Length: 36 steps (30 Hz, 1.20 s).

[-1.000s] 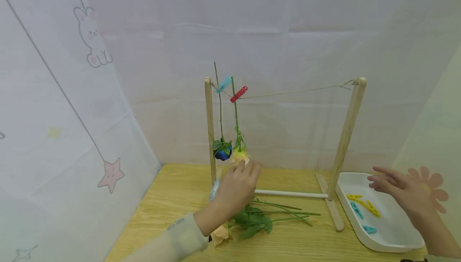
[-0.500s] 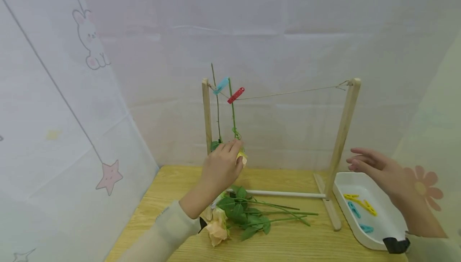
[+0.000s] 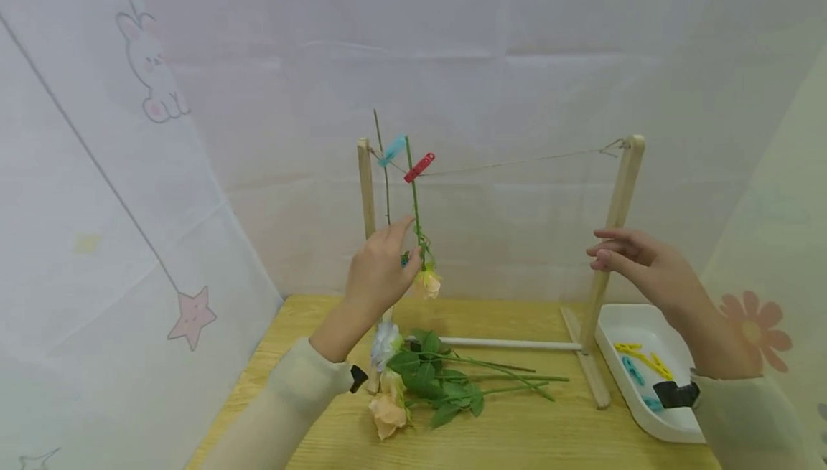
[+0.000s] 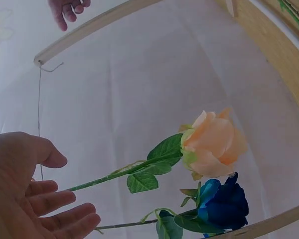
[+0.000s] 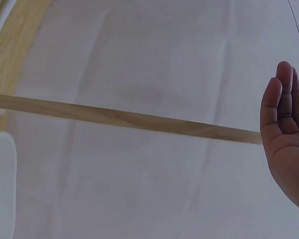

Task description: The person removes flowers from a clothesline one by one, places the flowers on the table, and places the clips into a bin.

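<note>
A peach rose [image 3: 429,285] hangs head down from a string [image 3: 510,166], its green stem held by a red clothespin [image 3: 420,167]. To its left hangs a blue rose [image 4: 223,203] under a light blue clothespin [image 3: 393,151]; in the head view the hand mostly hides its bloom. My left hand [image 3: 380,269] is beside the two stems with fingers extended and thumb apart. Whether it touches a stem I cannot tell. Holding nothing, my right hand [image 3: 649,265] is raised in front of the right wooden post [image 3: 622,194], its fingers slightly bent.
Several flowers lie on the wooden table, among them a peach rose [image 3: 388,416] and a whitish-blue flower [image 3: 385,344]. A white bar [image 3: 510,344] joins the frame's feet. A white tray [image 3: 652,330] at right holds yellow and blue clothespins.
My left hand has risen from below the hanging blooms to the level of their stems. The right hand has moved up and left from over the tray to the right post.
</note>
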Each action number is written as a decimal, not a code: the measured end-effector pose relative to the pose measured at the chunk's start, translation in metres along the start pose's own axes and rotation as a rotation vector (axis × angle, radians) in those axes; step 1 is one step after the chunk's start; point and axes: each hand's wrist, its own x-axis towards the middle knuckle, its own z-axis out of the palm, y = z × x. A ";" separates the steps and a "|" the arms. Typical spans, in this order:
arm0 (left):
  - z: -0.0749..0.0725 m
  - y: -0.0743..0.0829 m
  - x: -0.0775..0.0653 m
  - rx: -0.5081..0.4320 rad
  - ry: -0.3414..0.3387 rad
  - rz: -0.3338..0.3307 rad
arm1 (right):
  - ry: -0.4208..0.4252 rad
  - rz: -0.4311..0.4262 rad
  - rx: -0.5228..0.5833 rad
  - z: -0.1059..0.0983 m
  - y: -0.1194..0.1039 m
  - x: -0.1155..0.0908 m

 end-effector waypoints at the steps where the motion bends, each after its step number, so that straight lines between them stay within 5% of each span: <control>1: -0.001 -0.001 0.003 -0.015 -0.002 -0.010 | 0.004 -0.001 0.004 0.001 -0.004 0.003; 14: -0.002 -0.013 0.030 -0.247 -0.097 -0.198 | 0.006 -0.054 0.052 0.014 -0.043 0.036; 36: 0.009 -0.009 0.049 -0.514 -0.144 -0.306 | -0.025 -0.082 0.157 0.044 -0.084 0.081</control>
